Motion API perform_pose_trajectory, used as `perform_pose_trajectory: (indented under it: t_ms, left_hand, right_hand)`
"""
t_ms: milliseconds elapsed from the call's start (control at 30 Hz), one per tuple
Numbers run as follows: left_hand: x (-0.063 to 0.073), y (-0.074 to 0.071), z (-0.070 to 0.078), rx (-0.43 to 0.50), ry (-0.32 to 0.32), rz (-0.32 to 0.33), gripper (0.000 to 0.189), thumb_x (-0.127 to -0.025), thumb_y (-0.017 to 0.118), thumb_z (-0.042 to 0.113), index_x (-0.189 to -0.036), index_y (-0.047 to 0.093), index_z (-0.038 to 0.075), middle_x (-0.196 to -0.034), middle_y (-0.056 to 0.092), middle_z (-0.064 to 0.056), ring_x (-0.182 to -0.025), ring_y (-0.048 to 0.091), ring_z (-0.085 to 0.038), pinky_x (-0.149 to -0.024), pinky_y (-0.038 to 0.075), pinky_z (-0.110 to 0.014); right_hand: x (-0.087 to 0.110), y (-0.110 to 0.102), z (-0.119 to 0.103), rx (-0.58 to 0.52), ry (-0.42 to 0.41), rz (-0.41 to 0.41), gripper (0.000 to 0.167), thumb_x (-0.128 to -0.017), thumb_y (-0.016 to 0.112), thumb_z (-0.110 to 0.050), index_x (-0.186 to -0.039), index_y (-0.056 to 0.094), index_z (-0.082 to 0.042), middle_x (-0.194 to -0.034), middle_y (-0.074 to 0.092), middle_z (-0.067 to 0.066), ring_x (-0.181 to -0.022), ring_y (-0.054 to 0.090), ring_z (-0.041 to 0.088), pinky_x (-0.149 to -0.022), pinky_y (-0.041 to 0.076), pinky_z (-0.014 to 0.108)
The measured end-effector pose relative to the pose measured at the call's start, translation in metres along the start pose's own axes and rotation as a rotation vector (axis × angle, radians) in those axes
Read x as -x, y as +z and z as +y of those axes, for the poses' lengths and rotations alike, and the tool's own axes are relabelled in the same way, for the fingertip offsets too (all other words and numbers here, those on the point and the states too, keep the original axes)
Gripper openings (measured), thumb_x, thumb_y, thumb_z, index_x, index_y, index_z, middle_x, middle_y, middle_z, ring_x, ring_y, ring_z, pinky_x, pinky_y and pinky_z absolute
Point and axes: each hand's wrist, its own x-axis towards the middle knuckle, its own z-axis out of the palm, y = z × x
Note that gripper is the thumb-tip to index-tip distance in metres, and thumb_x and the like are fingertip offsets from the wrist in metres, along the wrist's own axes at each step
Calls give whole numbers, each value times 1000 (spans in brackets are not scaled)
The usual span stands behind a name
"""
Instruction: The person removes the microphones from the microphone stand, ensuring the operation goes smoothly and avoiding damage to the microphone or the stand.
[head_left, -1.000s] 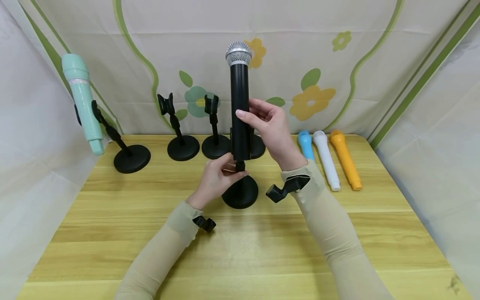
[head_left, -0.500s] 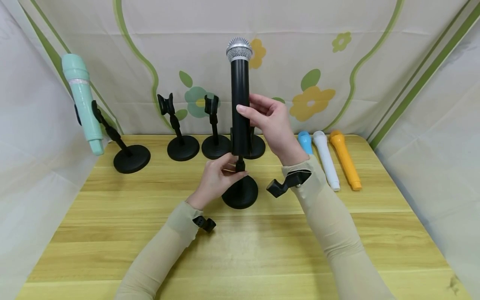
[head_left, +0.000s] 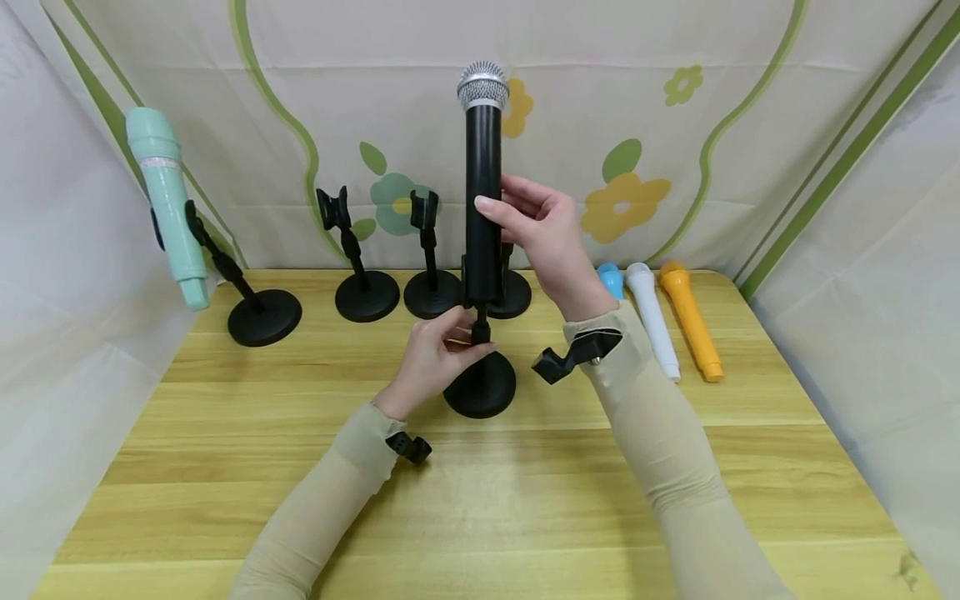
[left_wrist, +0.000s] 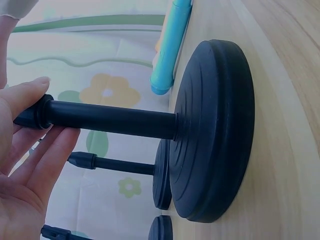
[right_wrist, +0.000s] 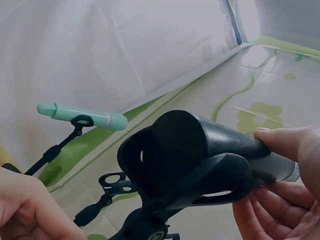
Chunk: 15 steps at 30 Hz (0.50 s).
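Observation:
In the head view a black microphone [head_left: 483, 158] with a silver mesh head stands nearly upright over the middle of the table. My right hand [head_left: 551, 237] grips its body from the right, thumb across the front. The right wrist view shows the lower end of the microphone between the curved arms of a black clip [right_wrist: 222, 175]. That clip tops a microphone stand whose round base [head_left: 480, 396] sits on the table. My left hand [head_left: 431, 358] pinches the stand's neck below the clip; in the left wrist view the fingers are around the top of the pole [left_wrist: 115, 119].
A mint-green microphone [head_left: 168, 204] leans in a stand [head_left: 264, 318] at the left. Behind are stands [head_left: 366, 296] [head_left: 432, 293] and another stand [head_left: 513, 296], partly hidden. Blue [head_left: 611, 279], white [head_left: 654, 321] and orange microphones [head_left: 692, 321] lie at the right. A patterned cloth [head_left: 570, 42] hangs behind.
My right hand and the black microphone have moved up in the head view, bringing the microphone's lower end higher relative to the stand. My left hand and the stand base have stayed put.

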Motion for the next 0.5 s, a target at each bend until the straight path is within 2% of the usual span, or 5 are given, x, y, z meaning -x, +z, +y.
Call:
perform_pose_trajectory:
  t_ms: [300, 500]
  left_hand:
    - [-2, 2, 3, 2, -27, -11, 28, -82, 88, 10, -95, 63, 9, -102, 74, -8, -82, 74, -16, -72, 62, -29]
    - [-1, 3, 3, 12, -28, -10, 28, -82, 88, 8, -92, 62, 9, -100, 75, -9, -81, 74, -17, -71, 61, -28]
  right_hand:
    - [-20, -4, -13, -140, -43, 63, 39, -91, 77, -8, -129, 70, -6, -118, 71, 16, -101, 70, 27, -81, 59, 35]
    - [-29, -14, -30, -233, -86, 159, 40, -85, 81, 0, -124, 73, -6, -115, 71, 19, -101, 71, 29, -82, 61, 39]
